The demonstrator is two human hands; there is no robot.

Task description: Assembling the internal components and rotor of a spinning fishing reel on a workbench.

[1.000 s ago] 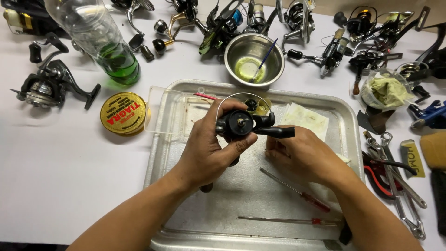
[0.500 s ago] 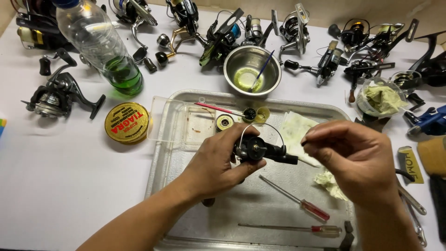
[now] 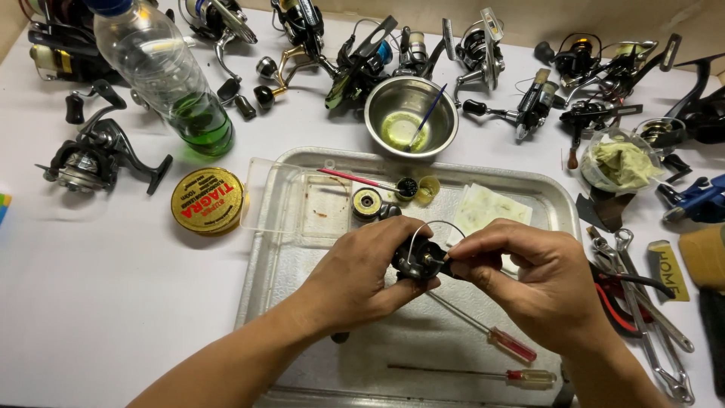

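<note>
Both forearms reach up from six o'clock over the shallow metal tray [image 3: 559, 211] on the white desk [image 3: 113, 302]. The left hand [image 3: 355, 279] curls closed around the small black fishing reel body [image 3: 417, 261], thumb on top. The right hand [image 3: 529, 279], at three o'clock of the reel, pinches its side with thumb and forefinger. Two red-handled screwdrivers [image 3: 513, 346] lie on the tray at five o'clock.

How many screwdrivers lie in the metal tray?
2. One screwdriver lies slanted below the hands, red handle to the right. The other lies flat near the front rim of the tray. The hands may hide more.
</note>
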